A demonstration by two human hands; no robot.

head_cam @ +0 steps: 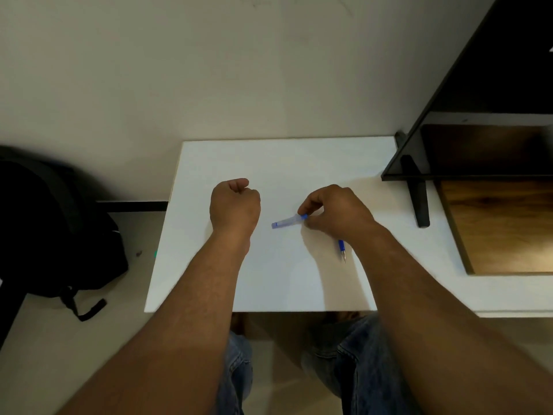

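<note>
Pinching the clear blue-tipped plastic pen cap [288,220] in the right hand [335,211], left hand [235,205] fisted empty at centre frame; best aligned squarely with the blue ballpoint pen [342,250] on the white surface [284,163].

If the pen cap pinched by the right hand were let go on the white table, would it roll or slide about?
The pen cap looks like a small clear plastic tube, so probably very light and stiff. Lying sideways on the smooth white table, it could roll easily. The right hand pinches only its blue end, so it may pivot.

White surface [269,163], blue pen [342,250] lying on it nr front-right, clear pen cap [285,221] just left of pen, black stand foot [419,199] further right.
</note>
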